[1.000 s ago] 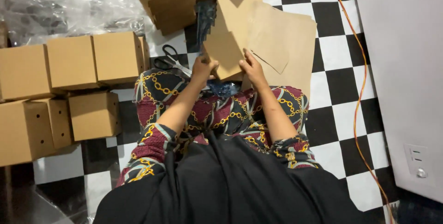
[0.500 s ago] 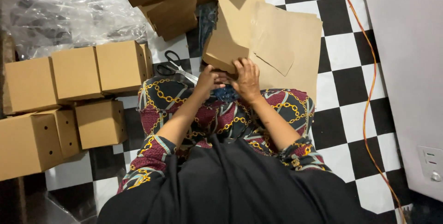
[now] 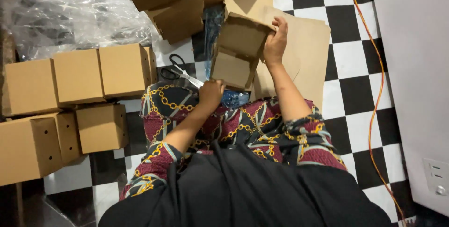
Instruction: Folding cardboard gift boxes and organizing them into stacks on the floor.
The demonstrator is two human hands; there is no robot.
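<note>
left hand [image 3: 211, 92]: closed on the near bottom corner of the half-folded carton [image 3: 237, 51], fingers hidden under the edge, thumb side up.
right hand [image 3: 275, 43]: fingers curled over the carton's far top-right edge, palm against its side; firm grip.
half-folded carton: brown cardboard, held in the air between both hands, above the knees, tilted away from the person; open face toward the camera, one inner flap folded in.
flat cardboard sheets [image 3: 311, 54]: lying on the floor right behind the carton, partly covered by it and by the right forearm.
scissors [image 3: 177, 69]: black handles, on the floor just left of the carton, near the left knee; not touched.
finished boxes [image 3: 77, 75]: row of closed brown cubes left of the person, more stacked below them; well apart from both hands.
box pile [image 3: 175, 2]: further brown boxes at the top, beyond the carton.
plastic wrap [image 3: 70, 12]: clear crumpled sheet, upper left, behind the finished boxes.
blue plastic strip [image 3: 213, 23]: runs from the box pile down behind the carton to the lap.
floor [image 3: 346, 58]: black-and-white checker tiles.
orange cable [image 3: 381, 82]: runs along the floor on the right, beside a white wall [image 3: 411, 68].
person: seated, patterned trousers, black top.
</note>
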